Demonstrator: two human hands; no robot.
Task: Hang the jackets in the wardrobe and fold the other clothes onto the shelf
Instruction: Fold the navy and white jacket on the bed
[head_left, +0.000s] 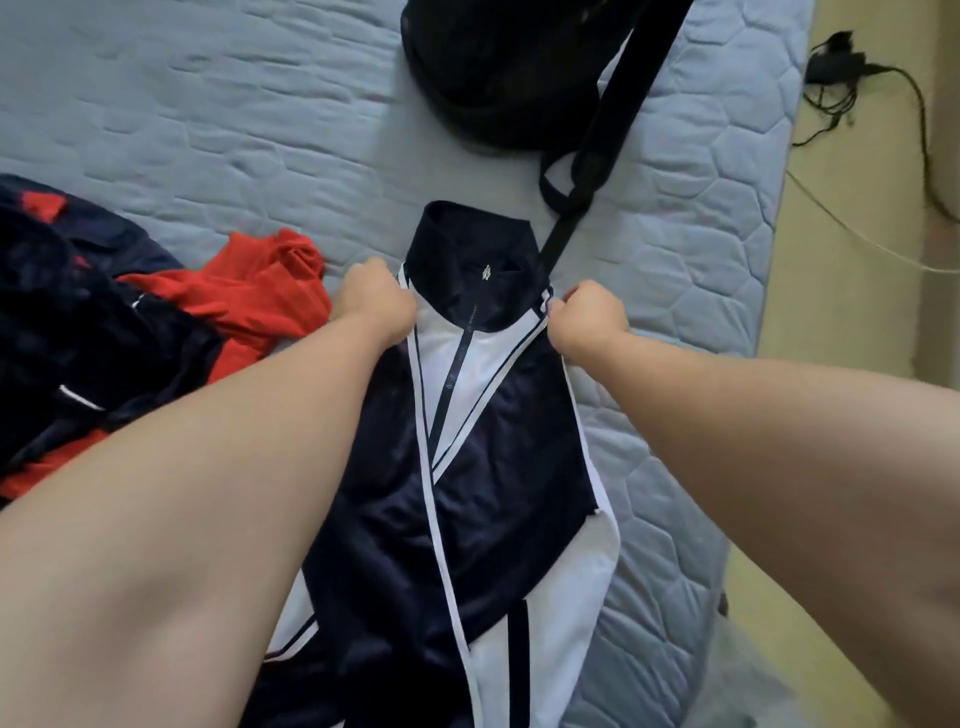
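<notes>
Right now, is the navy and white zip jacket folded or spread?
Partly folded: the navy and white jacket has sleeves crossed over its front, body at full length.

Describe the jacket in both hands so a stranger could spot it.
On the pale blue quilted mattress, look just in front of the black bag. The jacket lies there, the left hand and right hand gripping its shoulders. Unlike the red garment beside it, it is navy with white panels and stripes.
</notes>
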